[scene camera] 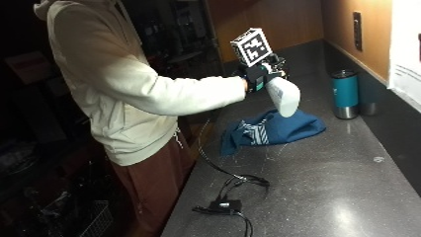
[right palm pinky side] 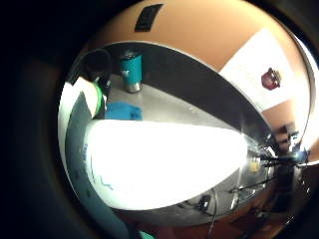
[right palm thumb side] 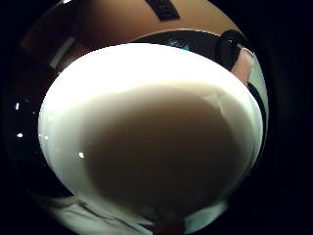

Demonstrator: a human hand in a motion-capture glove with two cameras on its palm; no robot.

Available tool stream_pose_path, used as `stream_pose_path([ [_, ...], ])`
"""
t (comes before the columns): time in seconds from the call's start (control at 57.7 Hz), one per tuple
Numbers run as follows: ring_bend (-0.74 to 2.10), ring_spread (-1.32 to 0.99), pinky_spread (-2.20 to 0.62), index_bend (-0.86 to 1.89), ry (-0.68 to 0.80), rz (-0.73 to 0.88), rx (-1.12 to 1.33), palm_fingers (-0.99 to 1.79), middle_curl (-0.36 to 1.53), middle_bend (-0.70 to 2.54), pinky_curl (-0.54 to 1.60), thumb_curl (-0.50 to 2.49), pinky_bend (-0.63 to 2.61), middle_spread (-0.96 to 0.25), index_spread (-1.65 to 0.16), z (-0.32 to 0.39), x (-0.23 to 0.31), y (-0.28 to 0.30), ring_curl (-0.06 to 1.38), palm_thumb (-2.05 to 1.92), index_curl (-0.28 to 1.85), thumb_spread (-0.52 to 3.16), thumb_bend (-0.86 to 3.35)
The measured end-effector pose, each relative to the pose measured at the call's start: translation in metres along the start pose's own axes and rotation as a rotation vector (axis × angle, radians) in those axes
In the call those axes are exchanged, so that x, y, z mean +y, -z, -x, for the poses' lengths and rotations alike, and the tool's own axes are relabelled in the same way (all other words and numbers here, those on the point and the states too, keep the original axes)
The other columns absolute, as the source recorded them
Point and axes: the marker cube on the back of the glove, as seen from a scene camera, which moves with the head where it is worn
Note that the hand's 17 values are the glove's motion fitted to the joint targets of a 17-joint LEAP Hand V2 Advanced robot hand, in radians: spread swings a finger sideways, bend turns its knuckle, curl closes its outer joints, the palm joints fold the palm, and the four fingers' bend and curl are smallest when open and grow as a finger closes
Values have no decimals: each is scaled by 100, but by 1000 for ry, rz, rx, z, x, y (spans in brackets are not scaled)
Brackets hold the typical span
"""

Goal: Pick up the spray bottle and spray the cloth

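a person in a cream hooded top stands at the near left edge of a dark speckled counter (scene camera: 342, 197). the gloved right hand (scene camera: 258, 75) is raised above the counter, fingers curled around the neck of a white spray bottle (scene camera: 284, 98), which hangs tilted in the air with its rounded body pointing down and to the right, clear of the surface. the bottle is smooth, glossy plastic; faint teal marks show on its side in the little-finger palm view, but they cannot be read.

directly beneath the bottle, not touching it, lies a dark blue cloth (scene camera: 275, 129), crumpled into soft folds, with pale stripes on a patch at its left side.

further right, near the wall, stands a teal tumbler (scene camera: 345, 94) with a bare metal base and a dark lid; a small white logo on it is not legible. a black cable (scene camera: 227, 185) loops on the near part of the counter. a white sheet with a dark red emblem (right palm pinky side: 270, 78) hangs on the orange-brown wall.
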Motion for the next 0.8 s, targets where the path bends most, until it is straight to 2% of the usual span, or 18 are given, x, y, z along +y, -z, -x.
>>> stream_pose_path([
  [0.087, 45, -21, -23, 22, 72, 41, 65, 125, 50, 40, 38, 72, 29, -15, -22, 10, 4, -10, 45, 105, 52, 18, -3],
  [0.398, 44, -21, -24, 21, 63, 107, 100, 125, 51, 40, 39, 74, 29, -14, -22, 25, 13, -35, 46, 105, 54, 17, -3],
  [0.554, 44, -21, -25, 21, 29, 66, 119, 125, 51, 40, 39, 75, 29, -14, -22, 21, 6, -23, 46, 105, 55, 16, -3],
  [0.624, 44, -21, -25, 21, -75, 56, 190, 125, 51, 40, 39, 75, 29, -14, -22, 15, 2, -20, 46, 105, 55, 16, -3],
  [0.71, 44, -20, -25, 20, 17, 58, 120, 125, 51, 40, 39, 75, 28, -14, -22, 20, 4, -16, 46, 105, 55, 16, -3],
  [0.797, 44, -20, -25, 20, 38, 53, 89, 125, 51, 40, 39, 75, 28, -14, -23, 22, 5, -13, 46, 105, 56, 16, -3],
])
